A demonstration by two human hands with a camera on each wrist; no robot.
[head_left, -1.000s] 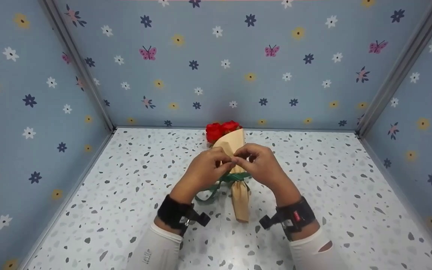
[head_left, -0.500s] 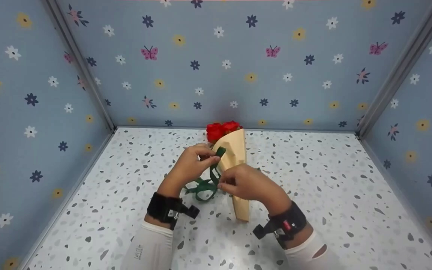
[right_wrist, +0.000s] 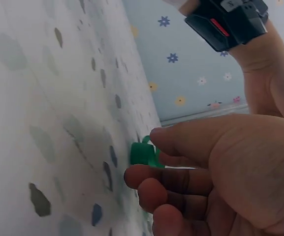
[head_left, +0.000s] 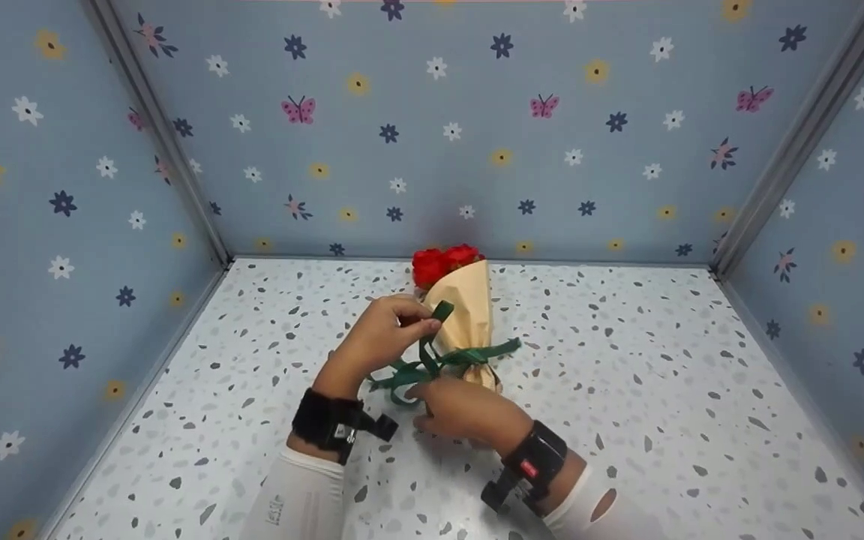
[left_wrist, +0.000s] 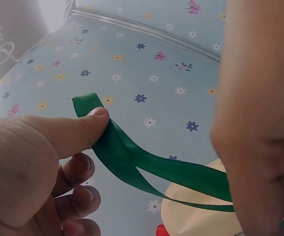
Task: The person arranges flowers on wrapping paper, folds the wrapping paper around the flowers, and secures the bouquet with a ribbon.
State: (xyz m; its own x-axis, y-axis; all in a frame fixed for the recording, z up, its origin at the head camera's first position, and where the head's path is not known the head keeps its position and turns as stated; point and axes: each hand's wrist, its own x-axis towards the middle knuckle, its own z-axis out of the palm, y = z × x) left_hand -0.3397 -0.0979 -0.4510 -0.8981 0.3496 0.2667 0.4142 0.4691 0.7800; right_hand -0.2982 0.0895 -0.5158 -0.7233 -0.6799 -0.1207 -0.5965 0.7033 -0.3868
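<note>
A bouquet of red roses (head_left: 432, 268) in tan wrapping paper (head_left: 468, 300) lies on the speckled table, a green ribbon (head_left: 477, 355) tied round its narrow part. My left hand (head_left: 383, 331) pinches a folded loop of that ribbon (left_wrist: 114, 152) between thumb and forefinger, lifted at the left of the paper. Low over the paper's lower end, which it mostly hides, is my right hand (head_left: 466, 409). Its thumb and fingers stand apart around a curl of ribbon (right_wrist: 142, 154) near the tabletop in the right wrist view.
Blue walls (head_left: 447, 172) with printed flowers and butterflies enclose the table (head_left: 627, 375) at the back and both sides. The roses lie close to the back wall. A black camera strap (head_left: 537, 457) circles each wrist.
Both hands were together over the paper. The left moved left, bringing up the ribbon loop; the right came down toward the lower end of the bouquet, uncovering the ribbon knot.
</note>
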